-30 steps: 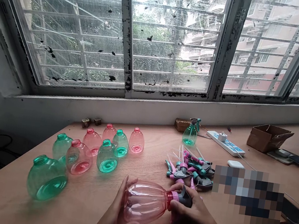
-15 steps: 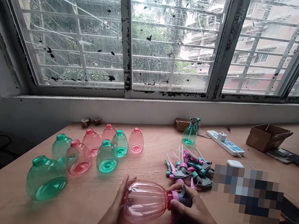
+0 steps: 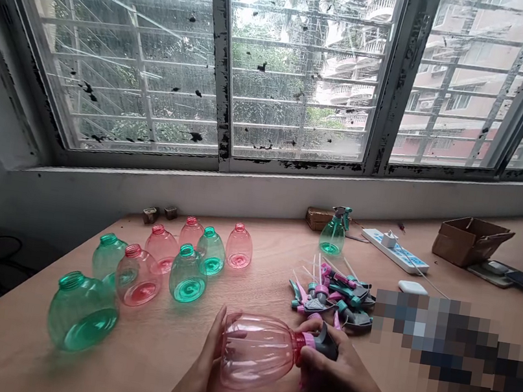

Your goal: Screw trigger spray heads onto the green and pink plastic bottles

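Observation:
A clear pink ribbed bottle (image 3: 260, 354) lies on its side in the air above the table's near edge, neck to the right. My left hand (image 3: 209, 378) holds it around its base, fingers behind and thumb below. A grey-and-pink trigger spray head (image 3: 325, 343) sits at the bottle's neck, gripped by my right hand (image 3: 338, 368); part of it is hidden by the fingers. Just beyond my right hand lies a heap of loose spray heads (image 3: 338, 292) in pink, green and grey, some with thin tubes.
Several open pink and green bottles stand at left, with a green bottle (image 3: 83, 313) nearest. At the back is a green spray bottle (image 3: 333, 232) with its head on. A white power strip (image 3: 395, 250), a cardboard box (image 3: 470, 243) and a white case (image 3: 412, 288) are to the right.
The view has shifted very slightly. Both hands still hold the pink bottle and its spray head in nearly the same pose.

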`<action>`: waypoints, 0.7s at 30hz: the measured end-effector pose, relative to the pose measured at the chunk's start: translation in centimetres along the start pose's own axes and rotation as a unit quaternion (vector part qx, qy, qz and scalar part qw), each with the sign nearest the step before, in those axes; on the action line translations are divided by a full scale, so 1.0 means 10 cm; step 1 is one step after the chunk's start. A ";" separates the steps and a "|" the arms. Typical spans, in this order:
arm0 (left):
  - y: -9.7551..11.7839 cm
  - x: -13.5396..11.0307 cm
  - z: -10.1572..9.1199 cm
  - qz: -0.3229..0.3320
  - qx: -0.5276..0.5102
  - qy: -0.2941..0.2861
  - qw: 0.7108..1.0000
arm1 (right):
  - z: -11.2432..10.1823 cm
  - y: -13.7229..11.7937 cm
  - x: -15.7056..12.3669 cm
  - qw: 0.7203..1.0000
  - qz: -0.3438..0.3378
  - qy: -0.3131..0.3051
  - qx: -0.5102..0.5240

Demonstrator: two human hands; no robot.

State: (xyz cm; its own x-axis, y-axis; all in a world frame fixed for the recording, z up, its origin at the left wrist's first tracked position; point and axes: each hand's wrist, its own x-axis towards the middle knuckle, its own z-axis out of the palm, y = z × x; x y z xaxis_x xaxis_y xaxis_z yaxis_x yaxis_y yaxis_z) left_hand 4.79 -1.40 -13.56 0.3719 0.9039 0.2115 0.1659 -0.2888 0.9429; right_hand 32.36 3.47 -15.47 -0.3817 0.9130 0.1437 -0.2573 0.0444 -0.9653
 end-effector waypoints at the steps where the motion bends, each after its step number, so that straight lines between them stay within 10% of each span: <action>1: -0.01 0.00 -0.01 -0.002 -0.008 -0.001 1.000 | 0.00 0.00 0.00 1.000 0.002 -0.001 -0.002; 21: 0.03 0.00 0.02 0.015 -0.020 -0.009 1.000 | 0.02 -0.03 -0.01 1.000 0.009 0.005 -0.007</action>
State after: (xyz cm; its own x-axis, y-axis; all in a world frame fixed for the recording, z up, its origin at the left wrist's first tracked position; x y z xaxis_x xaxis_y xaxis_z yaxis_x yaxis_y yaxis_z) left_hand 5.02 -1.56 -13.34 0.3922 0.8892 0.2356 0.1176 -0.3025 0.9459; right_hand 32.31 3.29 -15.19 -0.3778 0.9174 0.1253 -0.2389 0.0341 -0.9704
